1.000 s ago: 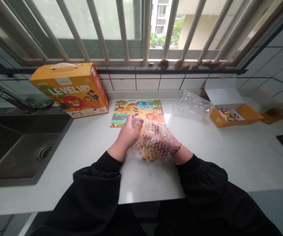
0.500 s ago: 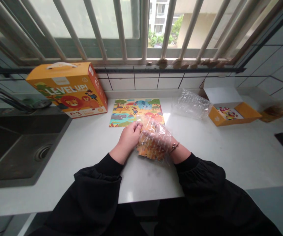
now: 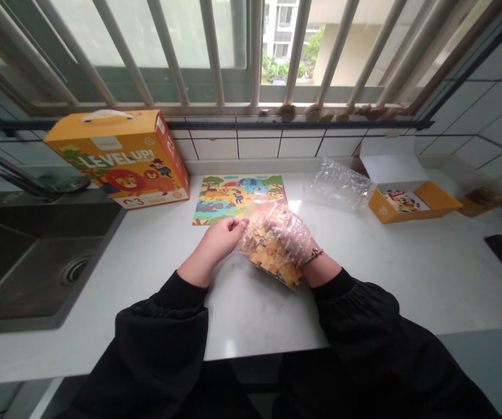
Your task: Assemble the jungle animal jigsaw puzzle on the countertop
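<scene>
A clear bubble-wrap bag (image 3: 257, 212) holding orange jigsaw puzzle pieces (image 3: 270, 253) is tilted above the counter in front of me. My left hand (image 3: 224, 235) pinches the left edge of this bag between thumb and fingers. On the other side, my right hand (image 3: 292, 235) shows through the clear plastic and grips the pieces' side of the bag; whether it is inside or behind the plastic I cannot tell. Just beyond lies a colourful animal picture sheet (image 3: 216, 198), its lower right part covered by the bag.
An orange "LEVEL UP!" box (image 3: 120, 169) stands at the left beside the sink (image 3: 50, 323). To the right lie crumpled bubble wrap (image 3: 340, 183) and an open orange box (image 3: 440, 201) with printed pieces in it. Behind the counter is a barred window.
My left hand has shifted left and slightly down. The bag has turned and spread, showing more of the orange pieces, and my right hand has moved slightly right.
</scene>
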The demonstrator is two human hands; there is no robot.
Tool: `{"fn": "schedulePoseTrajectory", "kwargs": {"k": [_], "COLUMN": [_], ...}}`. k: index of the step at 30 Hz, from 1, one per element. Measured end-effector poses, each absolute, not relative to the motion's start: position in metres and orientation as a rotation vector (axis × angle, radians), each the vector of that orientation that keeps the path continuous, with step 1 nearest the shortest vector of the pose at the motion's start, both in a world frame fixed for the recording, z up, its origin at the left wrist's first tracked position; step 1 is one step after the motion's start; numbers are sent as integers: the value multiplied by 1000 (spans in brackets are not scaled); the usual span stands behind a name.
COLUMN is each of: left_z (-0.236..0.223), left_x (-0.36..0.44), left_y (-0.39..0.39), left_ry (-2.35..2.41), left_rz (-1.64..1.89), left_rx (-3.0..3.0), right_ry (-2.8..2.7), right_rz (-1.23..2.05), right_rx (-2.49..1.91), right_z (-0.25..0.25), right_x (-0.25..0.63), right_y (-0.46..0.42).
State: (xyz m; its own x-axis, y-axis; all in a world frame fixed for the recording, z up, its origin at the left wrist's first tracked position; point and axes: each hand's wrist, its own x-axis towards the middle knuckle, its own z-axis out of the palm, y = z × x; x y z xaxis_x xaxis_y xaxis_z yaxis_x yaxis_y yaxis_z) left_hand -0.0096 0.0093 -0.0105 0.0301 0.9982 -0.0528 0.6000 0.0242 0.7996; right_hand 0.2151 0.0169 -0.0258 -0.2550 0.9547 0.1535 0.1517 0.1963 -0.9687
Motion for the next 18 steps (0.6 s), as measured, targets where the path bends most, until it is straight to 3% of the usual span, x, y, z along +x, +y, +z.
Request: {"fn": "schedulePoseTrajectory", "kwargs": {"k": [3,11,18], "left_z": [-12,-26,-20], "left_x": [-9,-32,-64], "left_y": [8,24,35], "left_ry": [1590,1710,1811], "left_rz": [769,985,1154], "left_rx": [1693,1558,1285], "right_ry": [-1475,-1501,-1408], "right_rz": [1291,1026,1024], "right_rx": [-1029,-1140,-1353], "right_z": [-27,-38,-49], "right_x": [214,220,224], "right_y": [20,28,24]}}
